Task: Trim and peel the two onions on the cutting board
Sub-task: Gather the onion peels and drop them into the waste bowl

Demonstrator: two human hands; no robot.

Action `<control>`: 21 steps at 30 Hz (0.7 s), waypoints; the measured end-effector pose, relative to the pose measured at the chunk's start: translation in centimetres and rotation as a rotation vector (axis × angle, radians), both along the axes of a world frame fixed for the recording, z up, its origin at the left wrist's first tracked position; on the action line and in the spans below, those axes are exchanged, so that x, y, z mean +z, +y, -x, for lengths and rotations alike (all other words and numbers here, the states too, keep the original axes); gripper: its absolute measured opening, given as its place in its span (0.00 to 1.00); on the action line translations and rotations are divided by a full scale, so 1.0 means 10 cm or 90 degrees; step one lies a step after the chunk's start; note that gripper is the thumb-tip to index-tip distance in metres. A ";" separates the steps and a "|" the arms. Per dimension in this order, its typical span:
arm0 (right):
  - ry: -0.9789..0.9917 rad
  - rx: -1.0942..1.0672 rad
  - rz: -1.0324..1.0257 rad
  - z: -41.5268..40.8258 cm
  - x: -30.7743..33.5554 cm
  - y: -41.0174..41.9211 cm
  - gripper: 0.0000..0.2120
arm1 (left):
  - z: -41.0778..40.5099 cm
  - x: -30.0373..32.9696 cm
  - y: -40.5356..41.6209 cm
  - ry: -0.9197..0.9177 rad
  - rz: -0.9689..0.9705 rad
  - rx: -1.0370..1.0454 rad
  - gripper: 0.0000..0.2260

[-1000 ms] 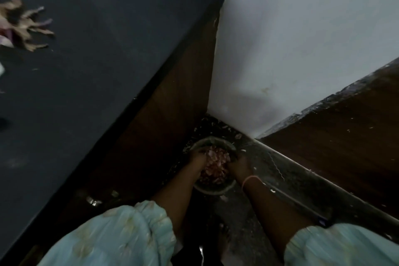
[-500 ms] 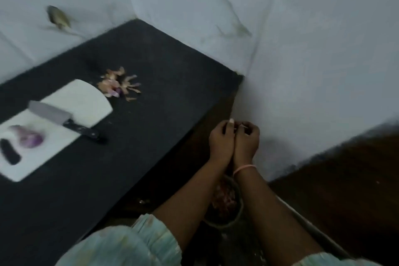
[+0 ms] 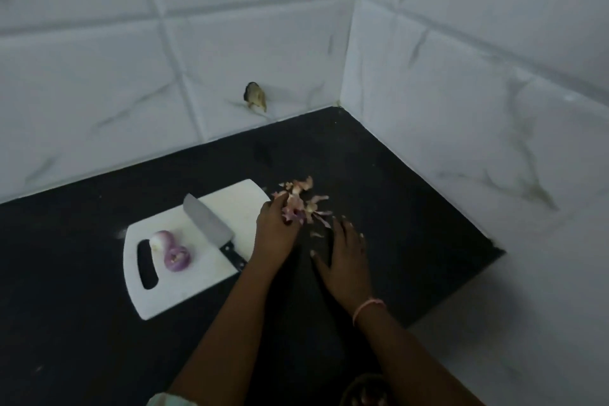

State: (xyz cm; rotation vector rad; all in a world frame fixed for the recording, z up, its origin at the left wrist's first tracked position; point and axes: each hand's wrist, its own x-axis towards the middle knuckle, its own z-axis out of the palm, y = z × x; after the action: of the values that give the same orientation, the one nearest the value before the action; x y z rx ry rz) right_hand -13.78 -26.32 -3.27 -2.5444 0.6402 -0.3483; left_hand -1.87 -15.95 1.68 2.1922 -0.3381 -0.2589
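Observation:
Two peeled purple onions (image 3: 171, 249) lie side by side on the white cutting board (image 3: 184, 283), near its handle slot. A cleaver-style knife (image 3: 211, 229) rests across the board with its black handle toward me. Right of the board, a heap of onion peels (image 3: 304, 204) lies on the black counter. My left hand (image 3: 275, 229) reaches into the heap's left side with fingers curled among the peels. My right hand (image 3: 346, 257) lies flat on the counter just right of the heap, fingers spread.
White marble-look tiled walls (image 3: 461, 109) close off the counter's back and right sides. A small brownish object (image 3: 255, 96) sticks to the back wall. A bowl of peels (image 3: 365, 395) shows at the bottom edge, below the black counter (image 3: 379, 175) end.
My hands rose from the bowl on the floor, came together in front of the wall, and have now moved onto the counter at the peel heap. The view swung up toward the board.

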 end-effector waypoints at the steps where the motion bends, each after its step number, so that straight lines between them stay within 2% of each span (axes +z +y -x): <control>1: 0.015 0.019 0.051 -0.08 -0.03 -0.01 0.34 | -0.12 -0.04 0.04 0.016 -0.051 -0.035 0.27; 4: 0.021 0.072 0.097 -0.35 -0.06 -0.11 0.35 | -0.36 -0.09 0.08 0.052 -0.111 -0.115 0.34; 9: 0.027 0.167 0.121 -0.74 -0.08 -0.34 0.37 | -0.49 -0.12 0.06 0.022 -0.099 -0.147 0.35; 12: 0.011 0.237 0.092 -0.92 -0.06 -0.47 0.40 | -0.50 -0.12 0.05 -0.010 -0.135 -0.156 0.30; 16: 0.072 0.309 0.126 -1.12 -0.01 -0.62 0.43 | -0.45 -0.12 0.05 -0.059 -0.184 -0.118 0.19; 18: 0.096 0.344 0.122 -1.19 0.02 -0.65 0.41 | -0.43 -0.14 0.05 -0.083 -0.171 -0.099 0.15; 21: 0.051 0.337 0.031 -1.22 0.09 -0.66 0.33 | -0.42 -0.18 0.04 -0.101 -0.164 -0.079 0.12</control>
State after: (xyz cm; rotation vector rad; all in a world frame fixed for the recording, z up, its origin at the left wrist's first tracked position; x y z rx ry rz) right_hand -1.54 -32.90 -2.35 -2.6597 -0.0310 -0.0753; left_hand 2.28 -15.58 -0.10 2.4560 -0.5566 -0.2056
